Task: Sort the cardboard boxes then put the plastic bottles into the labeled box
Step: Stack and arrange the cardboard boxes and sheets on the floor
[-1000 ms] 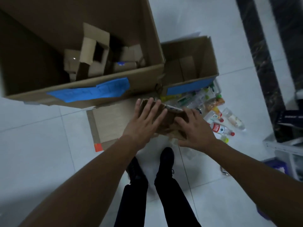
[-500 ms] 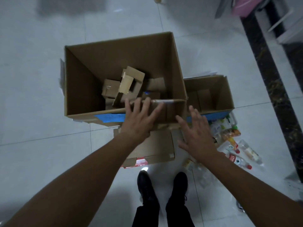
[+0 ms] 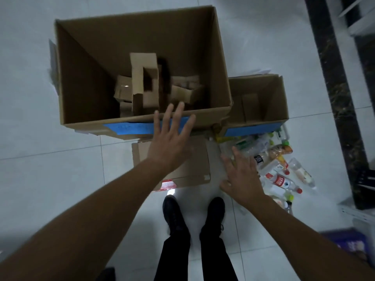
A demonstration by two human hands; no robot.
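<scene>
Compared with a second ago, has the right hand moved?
Yes. The right hand has drawn back from the near rim of the big box toward the shoes, open beside the plastic bottles.

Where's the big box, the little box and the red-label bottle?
big box (image 3: 142, 35), head view, inside back wall
little box (image 3: 253, 130), head view, blue front label
red-label bottle (image 3: 281, 182), head view, its label

The large box and the smaller box are matt brown cardboard, as are the folded pieces inside the large one and the flat sheet on the floor. Each box front carries smooth blue tape. The bottles are clear, shiny plastic. The floor tiles are pale, smooth and glossy.
</scene>
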